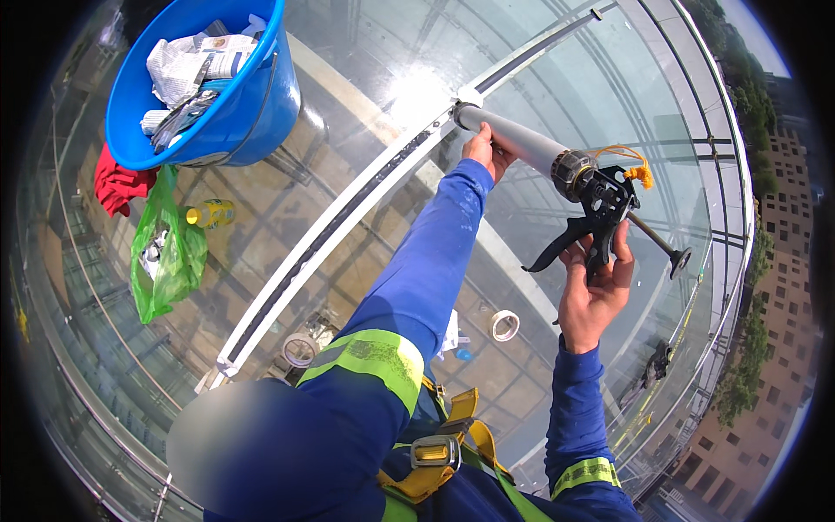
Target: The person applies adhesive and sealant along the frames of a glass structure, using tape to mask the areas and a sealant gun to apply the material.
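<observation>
Over glass panels (617, 104), by a white-edged seam (370, 184), holding a grey caulking gun (545, 151), long axis along 10-to-4 o'clock. Clamped on barrel (526, 142) with fingers of left hand (491, 155), nearer the seam; on black handle (600, 249) with those of right hand (593, 300), toward 4 o'clock.

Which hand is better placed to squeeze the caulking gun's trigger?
Right, probably. The right hand is at the black handle, by the trigger; the left hand is up front on the grey barrel.

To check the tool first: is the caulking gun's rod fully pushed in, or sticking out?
Sticking out: the rod and its round end show behind the caulking gun. The rest is hidden.
</observation>
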The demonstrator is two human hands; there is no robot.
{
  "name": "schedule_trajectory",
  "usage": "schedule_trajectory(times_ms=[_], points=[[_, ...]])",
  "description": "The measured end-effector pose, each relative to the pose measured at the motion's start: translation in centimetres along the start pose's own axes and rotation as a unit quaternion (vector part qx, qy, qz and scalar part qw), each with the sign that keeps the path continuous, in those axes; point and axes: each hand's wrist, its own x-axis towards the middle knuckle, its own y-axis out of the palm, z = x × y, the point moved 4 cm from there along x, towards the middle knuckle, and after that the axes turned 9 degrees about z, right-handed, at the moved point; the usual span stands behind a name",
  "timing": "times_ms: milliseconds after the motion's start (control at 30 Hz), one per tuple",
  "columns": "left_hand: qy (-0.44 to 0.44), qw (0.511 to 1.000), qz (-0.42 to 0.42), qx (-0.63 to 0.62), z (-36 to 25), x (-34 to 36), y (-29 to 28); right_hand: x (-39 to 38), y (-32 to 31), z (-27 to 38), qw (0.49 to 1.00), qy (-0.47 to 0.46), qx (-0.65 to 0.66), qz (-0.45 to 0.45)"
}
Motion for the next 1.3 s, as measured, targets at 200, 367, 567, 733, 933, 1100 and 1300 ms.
schedule_trajectory(times_ms=[200,367,567,733,933,1100,1300], points=[[0.001,1.000,-0.021,0.004,0.5,-2.7,-0.3,-0.2,-1.4,1.6,0.999,0.033,0.015,0.031],[-0.006,1.000,-0.022,0.010,-0.2,-3.6,-0.8,-0.4,-1.3,1.6,0.998,0.041,0.048,0.018],[-0.016,1.000,-0.017,0.010,0.2,-4.6,-1.1,-1.6,-1.8,1.9,0.984,0.123,0.122,0.027],[-0.036,0.998,-0.038,0.043,0.9,-5.5,-1.4,-3.4,-2.0,-0.8,0.894,0.261,0.361,0.050],[-0.038,0.994,-0.066,0.083,1.9,-5.9,-1.9,-4.4,-3.6,-2.5,0.907,0.337,0.254,0.012],[-0.035,0.993,-0.059,0.095,2.6,-5.6,-2.2,-4.5,-5.0,-2.6,0.916,0.374,0.141,0.020],[-0.042,0.994,-0.043,0.091,2.7,-4.4,-2.2,-3.4,-3.5,-3.2,0.909,0.312,0.271,-0.052]])
